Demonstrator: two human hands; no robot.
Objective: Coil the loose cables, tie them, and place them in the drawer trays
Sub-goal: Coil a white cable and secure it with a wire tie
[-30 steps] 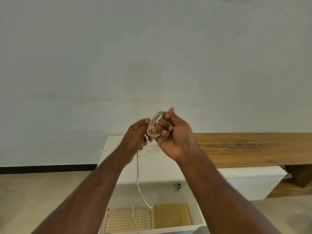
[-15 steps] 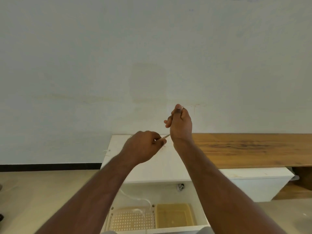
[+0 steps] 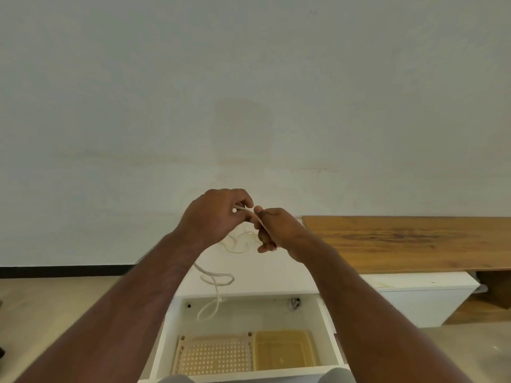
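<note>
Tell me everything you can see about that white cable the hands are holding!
The white cable is thin, cream-white and bendy, like a soft plastic cord. The left hand and the right hand each pinch it, with a short stretch running between them. From under the left arm it droops onto the white cabinet top, makes a loose loop there, then hangs over the edge into the open drawer. Its ends are hidden. It is not tied yet, and it does not reach the trays.
</note>
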